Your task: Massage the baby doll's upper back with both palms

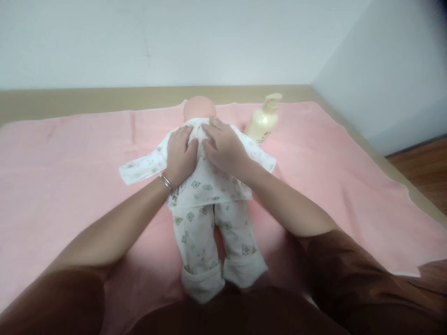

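A baby doll (199, 108) lies stretched out on a pink cloth, its bald head at the far end and its legs toward me. It wears a white printed top (206, 186) with long sleeves spread to both sides and matching trousers (195, 237) with turned-up cuffs. My left hand (182, 151) rests flat on the upper left of the top, fingers stretched out, a silver bangle at the wrist. On the upper right of the top lies my right hand (225, 146), also flat with its fingers extended. The doll's face is not visible.
Just beyond the right sleeve stands a pale yellow pump bottle (262, 122). The pink cloth (77, 186) covers most of a light wooden surface (45, 103). A white wall (157, 42) rises behind, with another wall on the right and brown floor (426, 163) below.
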Demonstrator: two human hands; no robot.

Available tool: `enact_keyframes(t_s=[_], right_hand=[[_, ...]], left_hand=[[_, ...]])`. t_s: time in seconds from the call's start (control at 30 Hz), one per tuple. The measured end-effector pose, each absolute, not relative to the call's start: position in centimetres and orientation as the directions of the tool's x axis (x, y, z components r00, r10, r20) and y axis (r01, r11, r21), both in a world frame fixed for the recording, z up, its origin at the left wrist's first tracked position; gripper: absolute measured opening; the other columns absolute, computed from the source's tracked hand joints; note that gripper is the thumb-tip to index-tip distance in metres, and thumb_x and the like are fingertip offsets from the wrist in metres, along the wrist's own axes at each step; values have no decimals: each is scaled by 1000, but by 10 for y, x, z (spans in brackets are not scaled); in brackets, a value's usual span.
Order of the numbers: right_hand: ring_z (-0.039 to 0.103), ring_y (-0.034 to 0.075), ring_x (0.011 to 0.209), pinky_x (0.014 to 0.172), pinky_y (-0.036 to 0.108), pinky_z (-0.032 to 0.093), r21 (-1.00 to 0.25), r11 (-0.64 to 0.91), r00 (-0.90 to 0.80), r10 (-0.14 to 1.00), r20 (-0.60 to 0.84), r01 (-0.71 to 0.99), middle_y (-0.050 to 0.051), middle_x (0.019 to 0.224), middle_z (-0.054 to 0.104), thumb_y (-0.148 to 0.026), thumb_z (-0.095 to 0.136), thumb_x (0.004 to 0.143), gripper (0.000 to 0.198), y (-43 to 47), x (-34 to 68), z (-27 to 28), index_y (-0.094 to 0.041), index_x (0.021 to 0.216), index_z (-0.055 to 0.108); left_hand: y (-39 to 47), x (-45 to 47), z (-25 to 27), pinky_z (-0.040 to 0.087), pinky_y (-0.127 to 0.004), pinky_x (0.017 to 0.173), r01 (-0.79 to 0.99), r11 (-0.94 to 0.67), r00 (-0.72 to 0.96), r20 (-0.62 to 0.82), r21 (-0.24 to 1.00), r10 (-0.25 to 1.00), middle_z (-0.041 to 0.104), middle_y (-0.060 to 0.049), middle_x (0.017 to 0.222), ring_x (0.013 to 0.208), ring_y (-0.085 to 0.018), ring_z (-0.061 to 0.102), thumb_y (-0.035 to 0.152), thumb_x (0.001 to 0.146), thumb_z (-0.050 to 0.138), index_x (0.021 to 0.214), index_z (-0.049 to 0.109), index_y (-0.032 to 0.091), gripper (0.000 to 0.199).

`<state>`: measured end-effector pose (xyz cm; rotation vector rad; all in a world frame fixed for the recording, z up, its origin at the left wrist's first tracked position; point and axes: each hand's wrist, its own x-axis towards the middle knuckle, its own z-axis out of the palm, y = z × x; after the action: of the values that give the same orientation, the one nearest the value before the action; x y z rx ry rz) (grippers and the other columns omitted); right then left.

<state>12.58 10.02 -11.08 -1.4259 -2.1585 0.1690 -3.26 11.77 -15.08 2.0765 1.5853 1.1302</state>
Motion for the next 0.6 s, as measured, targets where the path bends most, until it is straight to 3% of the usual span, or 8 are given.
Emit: enact_keyframes(t_s=[0.1,0.27,0.43,0.6], right_hand=[[35,28,156,130,55,33,-413,410,-252,888,384,814,8,166,39,-20,40,95,53,98,130,-97,-19,146,53],[16,32,163,134,57,18,-376,365,-248,913,325,852,11,171,28,-23,42,99,54,89,118,-105,-16,152,47],[19,36,162,130,68,18,-427,369,-291,926,239,826,14,170,28,-29,39,102,51,90,115,-116,-17,150,50],[13,33,163,131,67,15,-435,393,-278,911,304,810,11,172,23,-28,38,101,52,93,120,-110,-20,153,44]], left_hand=[[118,-33,-152,38,-50,125,673,-352,77,411,651,908,61,-11,145,139,-29,53,35,94,42,131,63,19,45],[117,-34,-151,40,-49,123,660,-378,92,429,650,898,63,-10,142,135,-28,55,37,97,40,129,63,21,43],[116,-32,-148,38,-49,123,674,-380,107,425,634,899,64,-10,139,134,-28,56,34,97,38,123,64,20,40],[118,-32,-151,42,-47,120,665,-393,97,448,635,888,67,-9,132,128,-27,58,36,97,38,119,64,23,37]])
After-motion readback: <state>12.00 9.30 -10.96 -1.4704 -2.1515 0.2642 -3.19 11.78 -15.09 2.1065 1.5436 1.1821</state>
